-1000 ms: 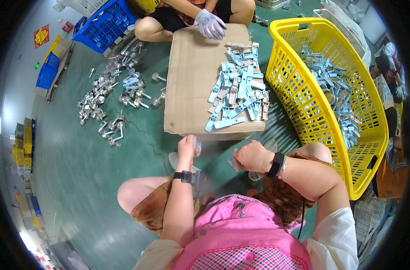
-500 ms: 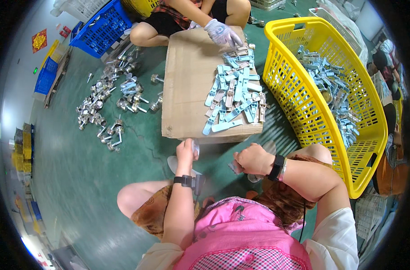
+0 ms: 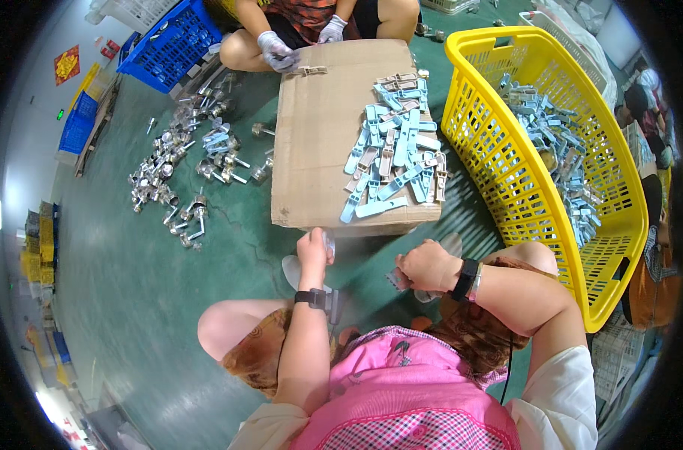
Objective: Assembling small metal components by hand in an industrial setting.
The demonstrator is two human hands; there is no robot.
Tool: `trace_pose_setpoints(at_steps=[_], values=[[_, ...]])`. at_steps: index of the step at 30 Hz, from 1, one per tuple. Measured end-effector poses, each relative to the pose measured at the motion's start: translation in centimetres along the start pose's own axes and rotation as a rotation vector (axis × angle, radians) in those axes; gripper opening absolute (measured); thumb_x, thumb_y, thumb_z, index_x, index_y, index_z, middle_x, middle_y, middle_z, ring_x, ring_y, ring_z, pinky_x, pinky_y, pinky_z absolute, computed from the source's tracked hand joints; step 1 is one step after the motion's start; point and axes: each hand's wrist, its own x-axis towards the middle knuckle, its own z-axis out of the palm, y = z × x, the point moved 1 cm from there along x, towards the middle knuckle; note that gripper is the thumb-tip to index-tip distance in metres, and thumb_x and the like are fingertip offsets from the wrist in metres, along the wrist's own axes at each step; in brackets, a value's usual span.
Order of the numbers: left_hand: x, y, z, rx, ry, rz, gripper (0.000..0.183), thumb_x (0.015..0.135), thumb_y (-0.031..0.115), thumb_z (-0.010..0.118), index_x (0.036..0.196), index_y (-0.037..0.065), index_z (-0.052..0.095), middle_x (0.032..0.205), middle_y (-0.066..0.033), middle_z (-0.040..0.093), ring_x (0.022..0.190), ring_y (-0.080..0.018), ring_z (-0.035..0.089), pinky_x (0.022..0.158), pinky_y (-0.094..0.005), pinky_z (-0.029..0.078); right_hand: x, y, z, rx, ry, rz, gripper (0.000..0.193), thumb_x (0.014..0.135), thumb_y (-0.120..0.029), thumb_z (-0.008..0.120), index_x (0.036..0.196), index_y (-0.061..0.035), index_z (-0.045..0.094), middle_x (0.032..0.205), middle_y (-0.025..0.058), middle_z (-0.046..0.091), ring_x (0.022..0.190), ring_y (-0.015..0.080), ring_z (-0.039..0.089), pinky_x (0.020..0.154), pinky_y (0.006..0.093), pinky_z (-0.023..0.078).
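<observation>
My left hand (image 3: 313, 251) is closed just off the near edge of the cardboard box (image 3: 319, 150). A small pale, shiny piece shows beside its fingers, too little of it to name. Lower and to the right, my right hand (image 3: 430, 266) is closed with its back up. From its fingers sticks a greyish, see-through piece (image 3: 398, 280) whose kind I cannot make out. On the right half of the box lies a loose pile of light-blue and beige plastic lever-like handles (image 3: 390, 150). Neither hand touches the pile.
Across the box a co-worker's gloved hand (image 3: 277, 52) is at a beige handle (image 3: 308, 71). A yellow basket (image 3: 506, 172) of similar pieces stands at the right. Metal fittings with stems (image 3: 158, 169) lie scattered on the green floor at the left. A blue crate (image 3: 169, 56) sits behind them.
The co-worker's gloved hand has moved from the pile to the box's far left corner, where a beige handle now lies. My hands have barely moved.
</observation>
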Motion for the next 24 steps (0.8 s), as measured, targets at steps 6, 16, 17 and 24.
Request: trace_pose_setpoints(at_steps=[6, 16, 17, 24], values=[[0.7, -0.7, -0.4, -0.039, 0.0, -0.031, 0.028, 0.085, 0.022, 0.046, 0.067, 0.001, 0.05, 0.049, -0.0036, 0.042, 0.035, -0.0134, 0.041, 0.03, -0.0272, 0.033, -0.2, 0.2, 0.4, 0.005, 0.07, -0.024, 0.029, 0.068, -0.028, 0.067, 0.088, -0.008, 0.059, 0.063, 0.0063, 0.061, 0.064, 0.0254, 0.063, 0.066, 0.0372, 0.045], [0.3, -0.7, -0.3, -0.009, 0.006, 0.043, 0.033, 0.086, 0.025, 0.046, 0.064, 0.001, 0.048, 0.047, -0.0046, 0.042, 0.034, -0.0141, 0.041, 0.029, -0.0283, 0.032, -0.2, 0.3, 0.6, 0.007, 0.02, 0.004, 0.021, 0.072, -0.021, 0.064, 0.088, -0.0078, 0.061, 0.074, 0.0093, 0.066, 0.072, 0.0255, 0.066, 0.069, 0.037, 0.047], [0.2, -0.7, -0.2, 0.004, 0.012, 0.039, 0.034, 0.086, 0.025, 0.046, 0.063, 0.001, 0.048, 0.047, -0.0046, 0.042, 0.033, -0.0141, 0.041, 0.029, -0.0282, 0.032, -0.2, 0.3, 0.7, 0.01, 0.026, -0.002, 0.021, 0.072, -0.022, 0.064, 0.088, -0.0077, 0.061, 0.073, 0.0092, 0.066, 0.072, 0.0255, 0.066, 0.068, 0.0372, 0.047], [0.3, -0.9, -0.2, 0.018, 0.027, 0.042, 0.035, 0.087, 0.025, 0.046, 0.061, 0.002, 0.047, 0.047, -0.0045, 0.042, 0.033, -0.014, 0.041, 0.03, -0.0283, 0.033, 0.0, 0.5, 0.9, 0.002, 0.05, -0.013, 0.022, 0.072, -0.023, 0.064, 0.087, -0.0064, 0.061, 0.072, 0.01, 0.065, 0.071, 0.026, 0.066, 0.065, 0.0378, 0.049]])
